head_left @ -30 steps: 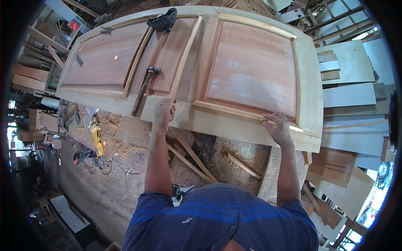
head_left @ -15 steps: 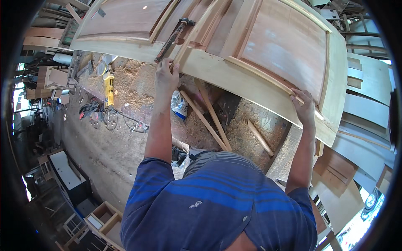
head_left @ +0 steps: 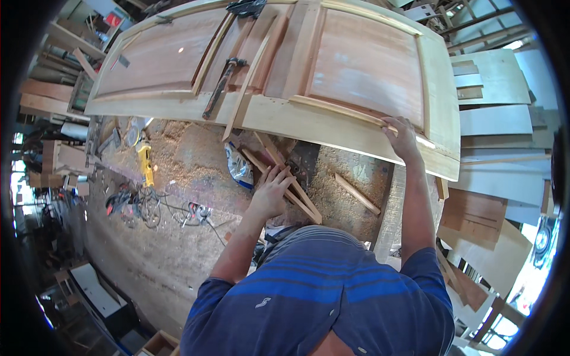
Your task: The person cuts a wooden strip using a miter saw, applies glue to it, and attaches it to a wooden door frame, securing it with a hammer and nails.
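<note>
Workshop: cluttered all round us; hours are read from the middle of our view, with loose boards [head_left: 496,121] stacked from 2 to 4 o'clock and a dark cabinet [head_left: 95,288] with a pale panel at 8.
Sawdust-strewn surface [head_left: 187,145]: we see it below the near edge of the door, spreading toward 9 o'clock.
Panelled door [head_left: 279,115]: laid flat across 12 o'clock, from about 10 to 3, its near rail facing us.
Right hand [head_left: 401,137]: at 2 o'clock, our fingers narrowed in a pinch on the pale moulding [head_left: 338,110] along the near edge of the door's right panel.
Left hand [head_left: 274,191]: near the centre, fingers bent and slightly apart over two wooden strips [head_left: 309,204] that converge toward 5 o'clock; we cannot tell whether it grips them.
Hammer [head_left: 221,88]: at 11 o'clock on the door, head away from us, handle reaching over the near rail.
Loose batten [head_left: 243,95]: just to the hammer's right, lying across the middle of the door and jutting past its near edge.
Black plastic bag [head_left: 246,8]: on the door's far side, between 11 and 12.
Blue-and-white packet [head_left: 238,169]: at 9 o'clock, close beside the strips.
Yellow power tool [head_left: 145,163]: farther out at 9, cables tangled below it.
Short wooden piece [head_left: 357,194]: between 3 and 4, amid sawdust, apart from both our hands.
</note>
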`<state>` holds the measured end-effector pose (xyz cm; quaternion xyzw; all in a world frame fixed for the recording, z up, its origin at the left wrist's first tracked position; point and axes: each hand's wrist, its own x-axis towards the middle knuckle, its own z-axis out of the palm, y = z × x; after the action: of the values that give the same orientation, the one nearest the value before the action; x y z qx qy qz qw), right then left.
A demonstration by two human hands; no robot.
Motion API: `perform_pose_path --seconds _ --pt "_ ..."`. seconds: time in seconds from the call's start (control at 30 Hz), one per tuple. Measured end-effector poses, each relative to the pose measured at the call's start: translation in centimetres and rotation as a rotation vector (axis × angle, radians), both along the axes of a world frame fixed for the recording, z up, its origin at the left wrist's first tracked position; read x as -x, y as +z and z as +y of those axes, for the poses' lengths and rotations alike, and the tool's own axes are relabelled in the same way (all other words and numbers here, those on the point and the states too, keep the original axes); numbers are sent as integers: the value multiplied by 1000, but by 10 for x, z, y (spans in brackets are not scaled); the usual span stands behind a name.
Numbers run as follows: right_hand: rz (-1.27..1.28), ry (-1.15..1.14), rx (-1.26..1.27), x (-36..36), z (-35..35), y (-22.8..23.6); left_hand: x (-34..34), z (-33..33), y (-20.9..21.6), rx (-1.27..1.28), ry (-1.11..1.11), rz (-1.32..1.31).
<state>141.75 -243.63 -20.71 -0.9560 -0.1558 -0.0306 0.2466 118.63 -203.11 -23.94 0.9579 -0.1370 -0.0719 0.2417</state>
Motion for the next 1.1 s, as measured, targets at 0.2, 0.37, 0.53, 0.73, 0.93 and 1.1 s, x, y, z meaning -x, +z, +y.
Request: perform_pose_path --seconds 0.2,0.37,0.53,0.73,0.93,1.1 --pt "103 -26 -32 -4 -7 -5 -8 -6 3 -71 -1 19" --pt "60 -25 -20 -8 -11 -22 -25 -20 9 50 -61 -3" --pt "78 -76 -44 -1 -5 -13 -91 -46 36 301 -106 -221" --pt "-128 -50 -126 13 -21 -2 -195 -89 40 308 -33 -437" --pt "-383 -534 -200 29 -128 -10 -235 -131 11 243 -81 -442" --pt "-175 -584 -342 31 -157 -22 -240 -135 -2 177 -69 -423"
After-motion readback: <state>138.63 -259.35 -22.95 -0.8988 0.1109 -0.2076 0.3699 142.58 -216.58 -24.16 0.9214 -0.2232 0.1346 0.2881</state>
